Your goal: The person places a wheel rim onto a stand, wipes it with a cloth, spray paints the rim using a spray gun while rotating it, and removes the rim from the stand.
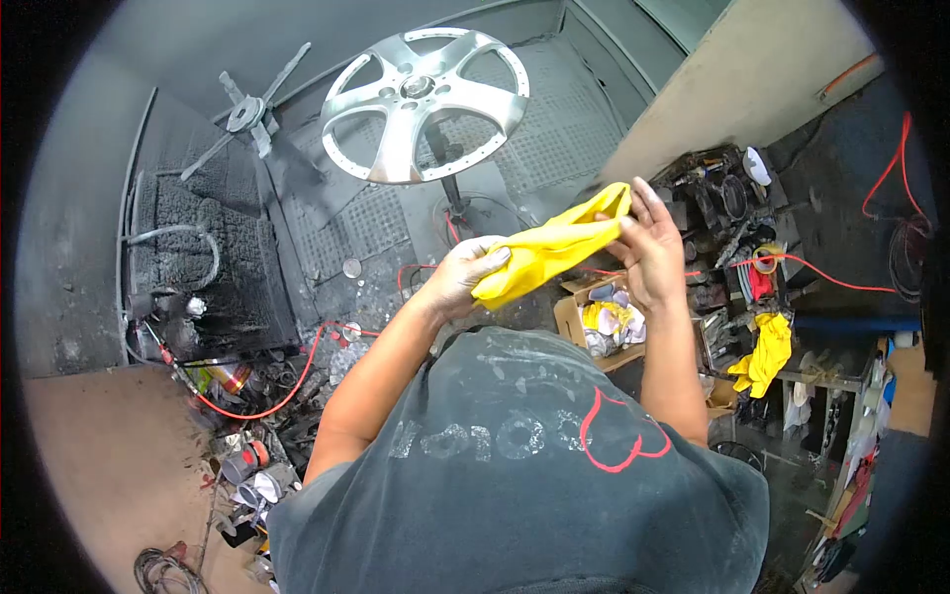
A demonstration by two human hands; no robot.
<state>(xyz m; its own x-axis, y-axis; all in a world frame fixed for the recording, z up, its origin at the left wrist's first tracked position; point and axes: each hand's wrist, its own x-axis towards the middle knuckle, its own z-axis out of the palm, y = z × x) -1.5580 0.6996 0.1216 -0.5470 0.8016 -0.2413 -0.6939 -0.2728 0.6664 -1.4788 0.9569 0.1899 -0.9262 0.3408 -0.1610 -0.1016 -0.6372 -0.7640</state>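
A yellow cloth point(554, 252) is stretched between my two hands in front of my chest, folded or gathered lengthwise. My left hand point(470, 272) grips its lower left end, thumb on top. At the upper right end, my right hand point(648, 243) has its thumb and fingers closed at the cloth's looped edge, with the other fingertips raised. Beyond the cloth, a silver five-spoke wheel rim point(401, 134) rests face up on a post stand. Neither hand touches the rim.
A metal cross-shaped stand point(244, 114) is at the back left. An open cardboard box point(572, 322) with cloths sits below my right forearm. Another yellow cloth point(764, 354) hangs at right. A red hose point(287, 401) crosses the cluttered left side. Tools and cables point(727, 193) crowd the right.
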